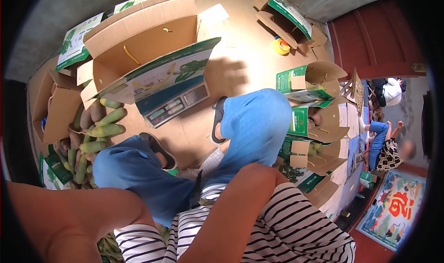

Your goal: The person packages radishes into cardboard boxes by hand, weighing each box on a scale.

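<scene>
In the head view, a large brown cardboard carton with green-and-white printed sides [159, 78] stands in the upper left, ahead of the seated person's blue-trousered knees [256, 117]. Its flaps spread wide, presumably to keep the inside reachable; yellow cord handles [131, 55] show. Plump, pale-green long radishes [107, 130] lie heaped beside it, likely for easy reach. Both hands are out of frame, so whether the fingers grasp anything cannot be told.
</scene>
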Tool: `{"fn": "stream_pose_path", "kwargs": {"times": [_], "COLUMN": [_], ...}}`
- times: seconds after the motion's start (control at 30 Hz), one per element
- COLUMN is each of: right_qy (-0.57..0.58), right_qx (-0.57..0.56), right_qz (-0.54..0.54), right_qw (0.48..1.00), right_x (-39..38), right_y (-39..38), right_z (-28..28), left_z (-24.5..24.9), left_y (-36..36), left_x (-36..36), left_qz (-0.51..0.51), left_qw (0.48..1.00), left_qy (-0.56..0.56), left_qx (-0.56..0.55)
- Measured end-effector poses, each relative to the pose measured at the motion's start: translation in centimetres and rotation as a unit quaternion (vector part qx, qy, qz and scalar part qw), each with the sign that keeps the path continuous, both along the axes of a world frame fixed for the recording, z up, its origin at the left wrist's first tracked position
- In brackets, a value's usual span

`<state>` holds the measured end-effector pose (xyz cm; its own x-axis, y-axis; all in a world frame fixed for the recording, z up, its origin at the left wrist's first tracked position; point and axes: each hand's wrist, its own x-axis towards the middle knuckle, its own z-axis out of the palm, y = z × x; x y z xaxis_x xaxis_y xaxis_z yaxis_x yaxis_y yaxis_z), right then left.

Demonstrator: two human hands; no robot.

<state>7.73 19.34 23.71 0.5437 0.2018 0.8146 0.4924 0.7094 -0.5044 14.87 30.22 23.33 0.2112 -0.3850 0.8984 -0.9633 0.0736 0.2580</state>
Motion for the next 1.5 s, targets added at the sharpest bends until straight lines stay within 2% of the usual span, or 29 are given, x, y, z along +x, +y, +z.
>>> {"fn": "stream_pose_path", "kwargs": {"times": [0.63, 0.8, 0.97, 1.03, 1.13, 1.3, 1.5], "right_qy": [-0.009, -0.016, -0.070, 0.032, 0.032, 0.008, -0.023], "right_qx": [0.053, 0.051, 0.077, -0.042, -0.111, -0.123, -0.100], "right_qz": [0.042, 0.090, 0.140, 0.047, -0.102, -0.256, -0.315], "right_qw": [0.998, 0.995, 0.985, 0.997, 0.988, 0.959, 0.944], "right_x": [-0.7, -1.0, 0.3, 0.5, 0.6, -1.1, -3.0], "right_y": [1.9, 3.3, 4.6, -2.8, -8.6, -14.1, -14.6], "right_z": [0.3, -0.5, -2.9, -3.8, -1.3, 2.1, 2.5], "left_z": [1.7, 2.1, 2.5, 2.5, 2.3, 1.8, 1.2], "left_y": [-1.1, -1.2, -0.4, -0.2, 0.4, 0.5, -0.1], "left_x": [-1.1, -1.9, -2.6, -2.7, -2.5, -2.3, -2.1], "left_qz": [-0.013, 0.000, 0.026, 0.027, 0.035, 0.041, 0.049], "left_qw": [1.000, 1.000, 1.000, 1.000, 0.999, 0.999, 0.999], "left_qy": [0.019, 0.016, 0.004, -0.001, 0.001, 0.005, 0.002], "left_qx": [0.008, -0.005, -0.013, -0.009, -0.005, -0.003, -0.005]}}
